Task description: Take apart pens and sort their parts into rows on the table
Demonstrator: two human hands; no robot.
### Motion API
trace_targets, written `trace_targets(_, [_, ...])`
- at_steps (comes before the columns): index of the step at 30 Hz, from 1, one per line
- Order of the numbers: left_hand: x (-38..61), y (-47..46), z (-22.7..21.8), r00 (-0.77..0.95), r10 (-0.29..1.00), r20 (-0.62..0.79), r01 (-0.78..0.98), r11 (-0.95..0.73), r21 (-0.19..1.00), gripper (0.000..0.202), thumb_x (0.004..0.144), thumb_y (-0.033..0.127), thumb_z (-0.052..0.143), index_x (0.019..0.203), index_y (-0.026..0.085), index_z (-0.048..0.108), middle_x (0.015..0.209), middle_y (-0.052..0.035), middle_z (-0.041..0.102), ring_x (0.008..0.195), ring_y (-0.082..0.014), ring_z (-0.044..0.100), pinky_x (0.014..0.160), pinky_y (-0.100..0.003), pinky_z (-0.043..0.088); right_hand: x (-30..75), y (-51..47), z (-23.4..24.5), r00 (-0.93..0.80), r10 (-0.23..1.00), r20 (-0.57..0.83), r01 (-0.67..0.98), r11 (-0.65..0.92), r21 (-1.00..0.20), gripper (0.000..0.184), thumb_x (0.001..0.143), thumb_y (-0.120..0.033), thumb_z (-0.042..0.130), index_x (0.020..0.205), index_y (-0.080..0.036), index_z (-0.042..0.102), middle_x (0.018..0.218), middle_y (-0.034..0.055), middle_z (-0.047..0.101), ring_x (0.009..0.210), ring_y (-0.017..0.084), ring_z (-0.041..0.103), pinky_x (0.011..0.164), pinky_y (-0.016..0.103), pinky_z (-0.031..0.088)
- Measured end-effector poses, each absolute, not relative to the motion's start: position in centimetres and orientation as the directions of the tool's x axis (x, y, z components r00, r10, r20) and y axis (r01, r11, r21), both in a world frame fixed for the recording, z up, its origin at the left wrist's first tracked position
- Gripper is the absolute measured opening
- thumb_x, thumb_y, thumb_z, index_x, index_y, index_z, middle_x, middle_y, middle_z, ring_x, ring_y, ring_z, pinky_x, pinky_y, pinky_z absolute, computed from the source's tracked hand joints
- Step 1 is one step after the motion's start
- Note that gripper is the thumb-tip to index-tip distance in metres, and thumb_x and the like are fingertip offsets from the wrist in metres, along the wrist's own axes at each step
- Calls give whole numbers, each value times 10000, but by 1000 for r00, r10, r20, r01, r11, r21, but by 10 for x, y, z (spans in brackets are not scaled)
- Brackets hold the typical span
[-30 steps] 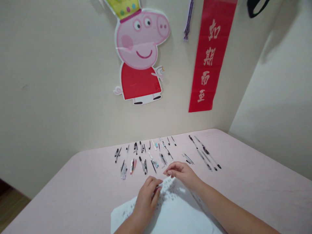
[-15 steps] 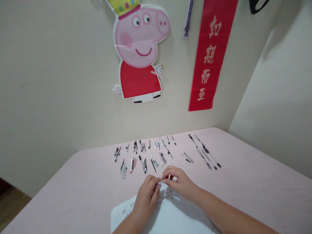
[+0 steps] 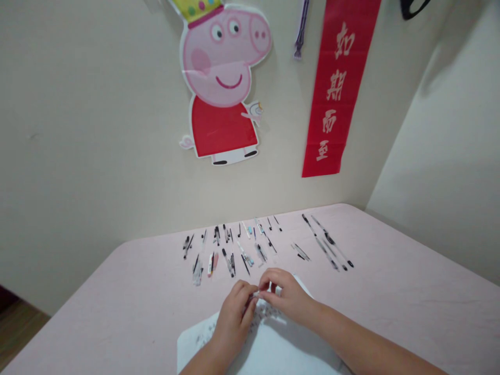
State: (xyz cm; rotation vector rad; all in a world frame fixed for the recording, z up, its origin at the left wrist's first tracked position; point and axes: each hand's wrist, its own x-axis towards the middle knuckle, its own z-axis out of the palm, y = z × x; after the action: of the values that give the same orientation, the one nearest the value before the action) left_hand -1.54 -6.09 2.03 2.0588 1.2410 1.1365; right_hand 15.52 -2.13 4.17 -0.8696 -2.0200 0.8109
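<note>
My left hand (image 3: 233, 315) and my right hand (image 3: 282, 293) meet fingertip to fingertip over a white sheet of paper (image 3: 273, 349) marked with dark scribbles. Both hands are closed in a pinch on a small clear pen part (image 3: 257, 295) held between them; I cannot make out exactly what piece it is. Just beyond my hands, several taken-apart pen pieces (image 3: 230, 250) lie in rows on the pink table (image 3: 410, 291). Three longer whole pens (image 3: 328, 245) lie to the right of those rows.
A cartoon pig cutout (image 3: 222, 83) and a red banner with pale characters (image 3: 336, 88) hang on the beige wall behind the table. The table's left edge drops to a dark wooden floor (image 3: 15, 333).
My right hand has drawn back toward me and to the left until its fingertips met my left hand's. The camera view has tilted slightly.
</note>
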Motion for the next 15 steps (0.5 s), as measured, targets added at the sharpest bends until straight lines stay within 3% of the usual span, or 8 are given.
trace_targets(7, [-17, -60, 16, 247, 886, 393, 502, -464, 730, 224, 916, 285, 430, 1004, 199, 618, 916, -84, 604, 870, -202, 586, 783, -337, 486, 167, -6, 46, -419, 781, 463, 347, 609, -713, 122, 726, -78, 510, 695, -180, 569, 694, 5, 580, 656, 125, 529, 600, 224, 417])
trace_targets(15, [-17, -60, 19, 239, 888, 394, 522, -459, 718, 234, 920, 300, 424, 995, 199, 621, 918, -90, 605, 870, -206, 588, 778, -340, 490, 217, 41, 38, -238, 887, 396, 742, 430, -515, 135, 697, -87, 477, 678, -180, 573, 664, -2, 566, 641, 140, 503, 595, 238, 362])
